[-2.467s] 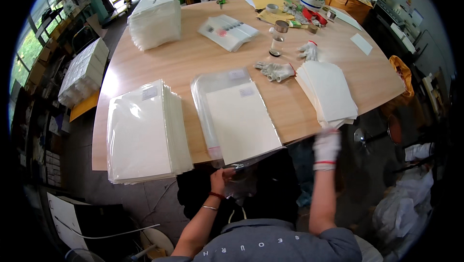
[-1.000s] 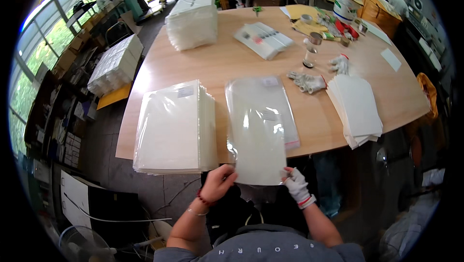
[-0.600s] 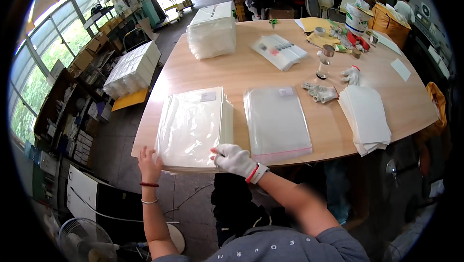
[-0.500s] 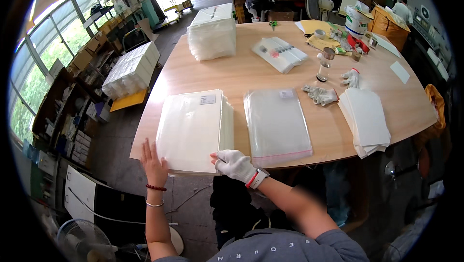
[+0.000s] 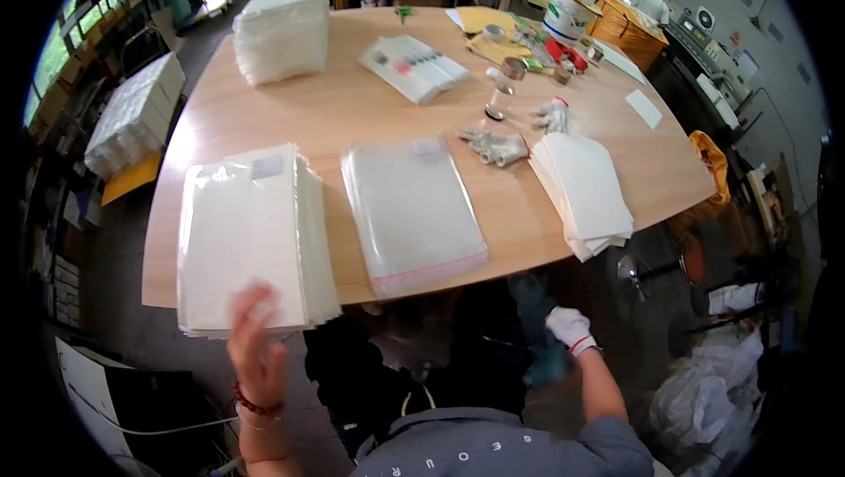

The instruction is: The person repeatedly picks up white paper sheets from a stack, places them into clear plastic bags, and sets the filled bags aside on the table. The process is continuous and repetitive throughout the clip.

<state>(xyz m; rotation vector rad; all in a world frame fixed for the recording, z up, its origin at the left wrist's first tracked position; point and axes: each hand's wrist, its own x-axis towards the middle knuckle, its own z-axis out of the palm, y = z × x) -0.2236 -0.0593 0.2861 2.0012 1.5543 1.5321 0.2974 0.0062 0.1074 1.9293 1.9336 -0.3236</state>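
Observation:
At the table's near left, a thick stack of cream sheets in clear sleeves [image 5: 238, 239] has a small label near its far edge. My bare left hand [image 5: 255, 345], blurred, is raised over the stack's near edge with thumb and fingers apart, holding nothing visible. My right hand [image 5: 570, 329], in a white glove, is off the table, below its front edge. Its fingers are partly hidden, so any hold cannot be made out. Between the hands lies a pile of clear plastic bags [image 5: 414, 213] with a pink strip along the near edge. Fanned white sheets [image 5: 583, 191] lie farther right.
Beyond them are cotton gloves [image 5: 495, 148], a clear bottle [image 5: 500, 99], a printed plastic packet [image 5: 414, 68], a tall wrapped stack [image 5: 282, 33] and a white bucket [image 5: 566, 15]. A stool [image 5: 634, 275] stands at the right, near crumpled plastic [image 5: 709, 393].
My right hand has left the cream stack and moved right, down past the table edge. My left hand has lifted from the stack's left side toward its near edge. The view has swung right.

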